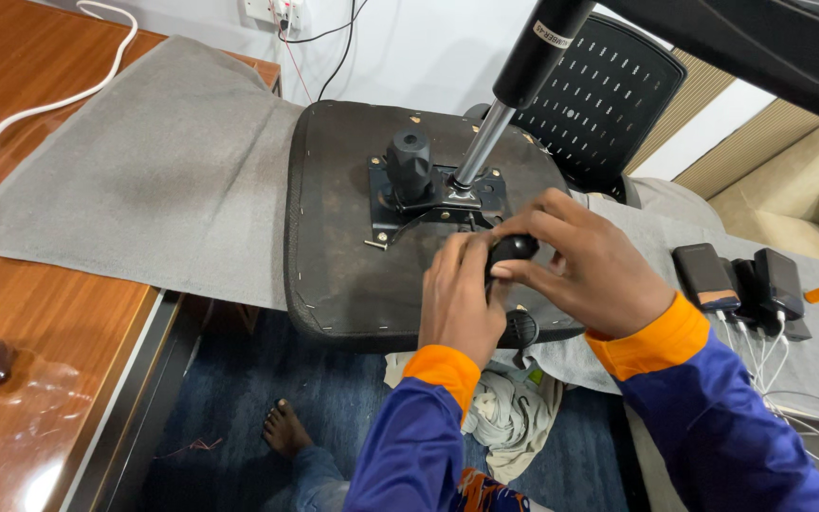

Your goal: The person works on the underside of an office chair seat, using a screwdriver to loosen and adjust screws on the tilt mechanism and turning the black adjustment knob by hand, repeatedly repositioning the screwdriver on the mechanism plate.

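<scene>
Left hand (pixel 459 299) and right hand (pixel 588 267): both grasping one black knob (pixel 511 248). Upturned chair seat (pixel 334 246) beneath them (metal mechanism plate (pixel 428 194) just beyond the fingers).

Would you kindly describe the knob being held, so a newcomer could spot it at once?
Find the upturned seat lying across the grey cloth. Near its front edge, the left hand and right hand meet around a knob. It is rounded and glossy black, smaller than the upright black cylinder nearby.
</scene>
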